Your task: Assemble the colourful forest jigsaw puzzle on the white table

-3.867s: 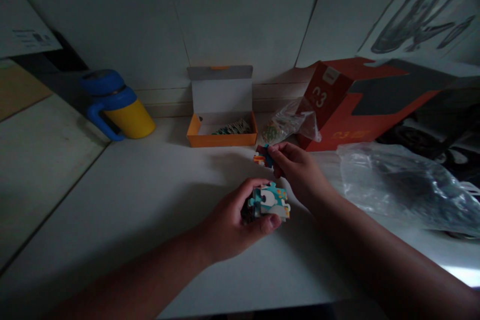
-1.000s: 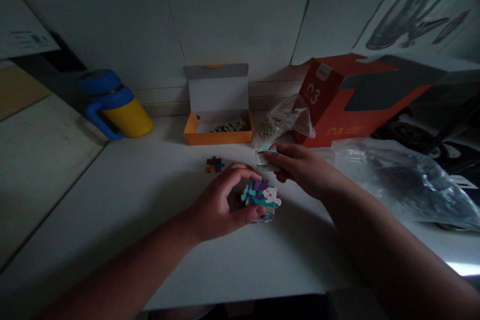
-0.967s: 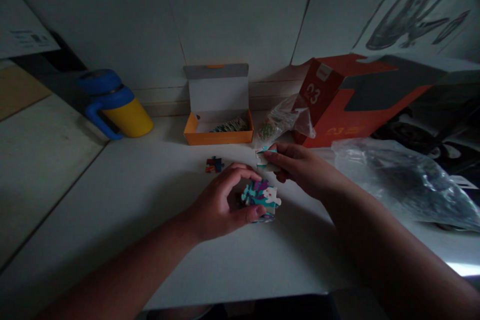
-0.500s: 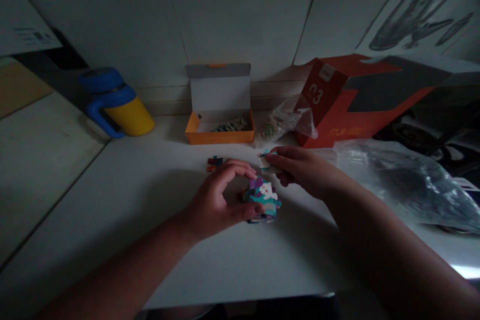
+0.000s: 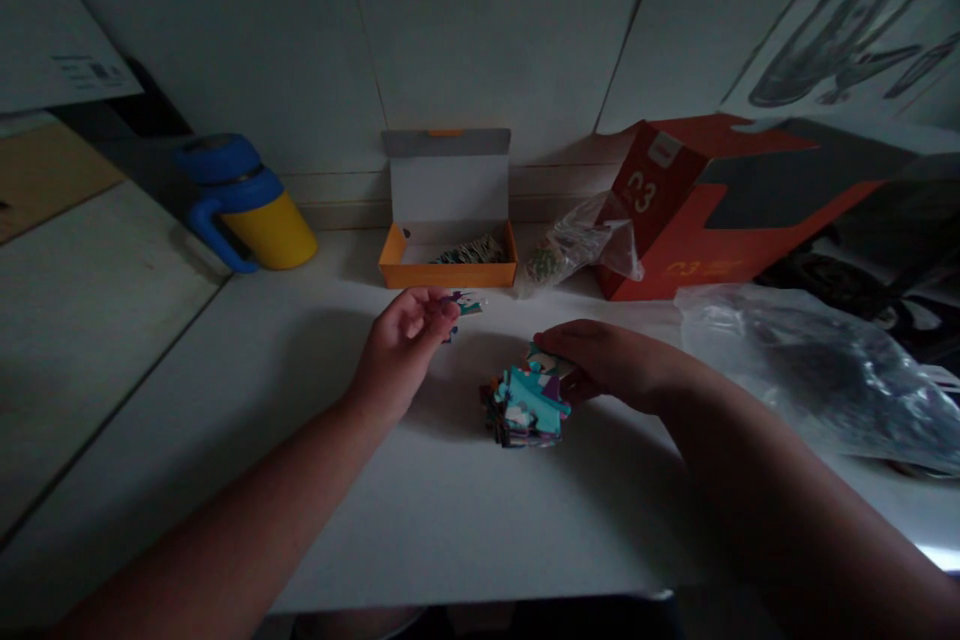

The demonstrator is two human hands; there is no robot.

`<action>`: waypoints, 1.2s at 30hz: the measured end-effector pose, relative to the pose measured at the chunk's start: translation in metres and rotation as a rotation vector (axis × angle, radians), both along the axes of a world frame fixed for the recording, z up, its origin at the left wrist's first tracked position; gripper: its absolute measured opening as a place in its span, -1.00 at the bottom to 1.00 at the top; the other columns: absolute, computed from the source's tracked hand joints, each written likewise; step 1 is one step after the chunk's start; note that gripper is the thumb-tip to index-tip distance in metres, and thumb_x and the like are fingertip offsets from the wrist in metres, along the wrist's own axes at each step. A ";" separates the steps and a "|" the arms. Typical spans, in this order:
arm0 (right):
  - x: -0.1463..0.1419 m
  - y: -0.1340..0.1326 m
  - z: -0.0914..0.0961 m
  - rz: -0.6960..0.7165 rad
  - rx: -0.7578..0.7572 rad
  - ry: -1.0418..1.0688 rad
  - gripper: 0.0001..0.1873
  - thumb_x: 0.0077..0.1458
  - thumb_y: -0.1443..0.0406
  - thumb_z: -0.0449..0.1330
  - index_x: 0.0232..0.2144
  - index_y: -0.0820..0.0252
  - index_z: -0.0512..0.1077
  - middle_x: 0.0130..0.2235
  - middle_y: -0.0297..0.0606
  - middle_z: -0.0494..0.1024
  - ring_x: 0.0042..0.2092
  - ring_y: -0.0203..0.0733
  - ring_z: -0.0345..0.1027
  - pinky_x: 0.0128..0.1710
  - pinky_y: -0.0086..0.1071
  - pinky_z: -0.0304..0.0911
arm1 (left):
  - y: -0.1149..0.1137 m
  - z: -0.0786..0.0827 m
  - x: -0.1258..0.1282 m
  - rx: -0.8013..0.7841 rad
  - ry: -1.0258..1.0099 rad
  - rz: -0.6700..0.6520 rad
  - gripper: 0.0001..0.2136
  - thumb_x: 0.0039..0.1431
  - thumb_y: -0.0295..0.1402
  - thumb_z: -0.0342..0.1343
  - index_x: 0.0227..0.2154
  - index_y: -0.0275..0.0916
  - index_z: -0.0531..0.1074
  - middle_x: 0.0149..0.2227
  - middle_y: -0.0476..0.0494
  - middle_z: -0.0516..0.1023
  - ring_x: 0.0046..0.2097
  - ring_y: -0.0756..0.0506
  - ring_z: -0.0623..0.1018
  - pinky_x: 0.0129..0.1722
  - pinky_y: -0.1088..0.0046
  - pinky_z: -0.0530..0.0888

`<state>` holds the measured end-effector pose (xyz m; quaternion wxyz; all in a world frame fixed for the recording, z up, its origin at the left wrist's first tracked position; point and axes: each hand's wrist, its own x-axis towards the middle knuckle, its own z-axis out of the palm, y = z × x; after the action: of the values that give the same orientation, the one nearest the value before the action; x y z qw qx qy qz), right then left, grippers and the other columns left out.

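A stack of jigsaw puzzle pieces [image 5: 531, 410], teal on top, stands on the white table between my hands. My left hand [image 5: 405, 345] is up and left of it, pinching a purple, white and teal puzzle piece [image 5: 469, 304] between thumb and fingers. Below those fingers, part of another puzzle piece [image 5: 451, 334] shows on the table; the rest is hidden. My right hand [image 5: 600, 360] is closed on a puzzle piece [image 5: 546, 358] at the stack's upper right edge. Whether that piece touches the stack I cannot tell.
Behind my hands stands an open orange box [image 5: 448, 275] with many pieces inside. A clear bag [image 5: 555, 260] lies beside it, near a large orange-red box [image 5: 720, 210]. Clear plastic wrap [image 5: 810, 370] lies right. A blue and yellow jug [image 5: 266, 220] stands at the left.
My left hand has left the stack and moved up and left, now with a puzzle piece in it. My right hand has come down to the stack's edge with its piece.
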<state>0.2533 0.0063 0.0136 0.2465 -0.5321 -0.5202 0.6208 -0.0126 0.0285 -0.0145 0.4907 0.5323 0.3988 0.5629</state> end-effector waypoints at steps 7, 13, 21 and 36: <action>-0.009 -0.002 0.002 -0.031 -0.182 0.085 -0.72 0.26 0.05 0.31 -0.28 0.14 0.58 -0.27 -0.11 0.68 -0.35 -0.14 0.56 -0.37 -0.30 0.52 | 0.001 -0.001 0.002 -0.077 0.106 -0.060 -0.59 0.18 -0.07 0.41 -0.07 -0.21 0.48 -0.13 -0.16 0.67 -0.18 -0.09 0.63 -0.22 0.40 0.55; -0.004 0.017 -0.017 -0.114 0.147 -0.325 -0.60 0.32 -0.03 0.17 -0.38 0.12 0.51 -0.47 -0.22 0.58 -0.46 -0.16 0.44 -0.43 -0.34 0.32 | 0.005 -0.014 0.008 0.195 0.609 -0.099 -0.57 0.13 -0.14 0.48 -0.02 -0.17 0.50 -0.15 -0.15 0.67 -0.12 -0.19 0.65 -0.05 0.18 0.56; -0.001 0.016 -0.019 -0.046 0.631 -0.914 -0.69 0.33 0.07 0.16 -0.16 0.17 0.54 -0.20 -0.09 0.65 -0.28 -0.11 0.45 -0.31 -0.31 0.18 | -0.002 -0.003 0.003 0.548 1.007 0.027 -0.64 0.40 -0.23 0.22 0.17 -0.24 0.43 0.18 -0.35 0.55 0.24 -0.29 0.48 0.29 0.02 0.40; -0.005 -0.005 0.012 -0.151 0.768 -0.968 -0.77 0.36 0.18 0.18 -0.19 0.20 0.55 -0.13 -0.01 0.66 -0.20 -0.05 0.47 -0.22 -0.23 0.22 | -0.001 -0.006 0.004 0.497 1.005 0.012 -0.81 0.42 -0.25 0.17 -0.02 -0.20 0.48 0.06 -0.25 0.59 0.13 -0.22 0.53 0.21 0.18 0.43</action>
<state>0.2479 0.0010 0.0260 0.1997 -0.6620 -0.7200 0.0587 -0.0091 0.0273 -0.0205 0.0970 0.8324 0.4420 0.3199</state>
